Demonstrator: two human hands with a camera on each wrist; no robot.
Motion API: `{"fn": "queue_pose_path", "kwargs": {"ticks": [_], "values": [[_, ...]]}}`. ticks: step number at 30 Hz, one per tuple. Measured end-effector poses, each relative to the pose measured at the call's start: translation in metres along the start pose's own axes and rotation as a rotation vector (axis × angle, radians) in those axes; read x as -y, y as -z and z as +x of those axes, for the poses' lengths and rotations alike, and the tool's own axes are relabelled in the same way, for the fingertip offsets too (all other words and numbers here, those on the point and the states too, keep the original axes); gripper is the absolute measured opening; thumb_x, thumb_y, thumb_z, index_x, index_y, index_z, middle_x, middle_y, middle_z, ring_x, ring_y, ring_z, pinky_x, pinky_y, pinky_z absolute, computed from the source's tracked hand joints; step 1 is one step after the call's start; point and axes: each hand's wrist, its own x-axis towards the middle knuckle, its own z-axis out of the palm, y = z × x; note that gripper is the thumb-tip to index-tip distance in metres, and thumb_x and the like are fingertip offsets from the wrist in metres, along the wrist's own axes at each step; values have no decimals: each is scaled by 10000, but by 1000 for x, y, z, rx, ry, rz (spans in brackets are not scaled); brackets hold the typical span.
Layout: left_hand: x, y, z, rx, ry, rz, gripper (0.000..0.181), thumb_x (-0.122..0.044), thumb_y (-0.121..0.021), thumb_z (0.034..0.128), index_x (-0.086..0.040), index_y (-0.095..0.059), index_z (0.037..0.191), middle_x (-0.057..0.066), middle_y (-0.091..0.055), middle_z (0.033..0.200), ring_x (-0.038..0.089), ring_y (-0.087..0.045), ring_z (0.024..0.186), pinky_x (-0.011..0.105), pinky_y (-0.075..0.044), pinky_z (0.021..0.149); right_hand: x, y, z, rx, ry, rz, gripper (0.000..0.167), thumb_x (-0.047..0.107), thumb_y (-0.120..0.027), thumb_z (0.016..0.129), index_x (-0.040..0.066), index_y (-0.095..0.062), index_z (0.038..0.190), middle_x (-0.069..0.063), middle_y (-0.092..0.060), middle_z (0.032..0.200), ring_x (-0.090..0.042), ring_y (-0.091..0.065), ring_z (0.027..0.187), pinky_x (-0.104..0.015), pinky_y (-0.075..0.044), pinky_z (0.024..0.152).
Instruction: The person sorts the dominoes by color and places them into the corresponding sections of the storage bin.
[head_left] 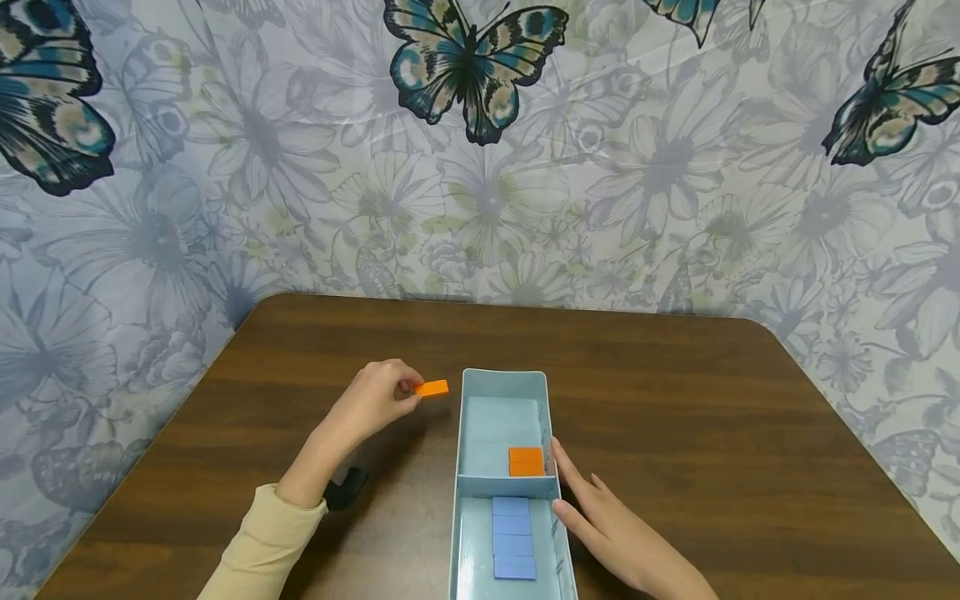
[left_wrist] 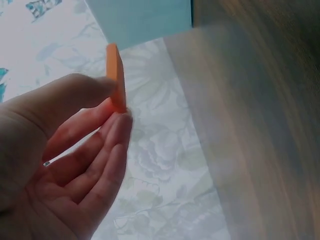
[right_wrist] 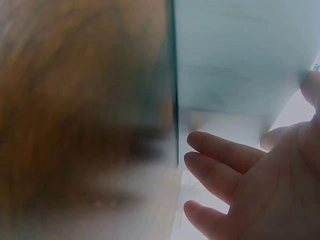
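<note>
Between thumb and fingertips, my left hand pinches a small flat orange block, held left of the tray's far end. The left wrist view shows the same block edge-on. A long pale blue tray has two compartments split by a divider. Orange blocks lie against the divider in the far compartment; how many is unclear. Several blue blocks form a column in the near one. My right hand, fingers extended, touches the tray's right side; in its wrist view, fingers spread along the wall.
The tray stands on a brown wooden table with rounded far corners. Behind it hangs a cloth printed with flowers and butterflies. A black band sits at the left wrist, beside a pale yellow sleeve.
</note>
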Motion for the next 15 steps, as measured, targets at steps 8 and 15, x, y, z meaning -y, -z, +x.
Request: {"fn": "queue_pose_path", "kwargs": {"ticks": [8, 15], "values": [[-2, 1, 3, -117, -42, -36, 144, -7, -761, 732, -16, -713, 868, 20, -633, 828, 149, -580, 714, 293, -498, 652, 0, 0, 1, -9, 36, -18, 633, 398, -395, 1000, 298, -30, 1508, 90, -124, 1512, -268, -214, 1350, -603, -83, 1028], [-9, 4, 2, -120, -48, -66, 160, -5, -758, 742, -15, -711, 894, 28, -640, 856, 156, -591, 739, 308, -505, 675, -1, -1, 1, -13, 31, -29, 631, 416, -390, 997, 330, -22, 1501, 95, -128, 1511, -332, -203, 1349, -617, -97, 1018]]}}
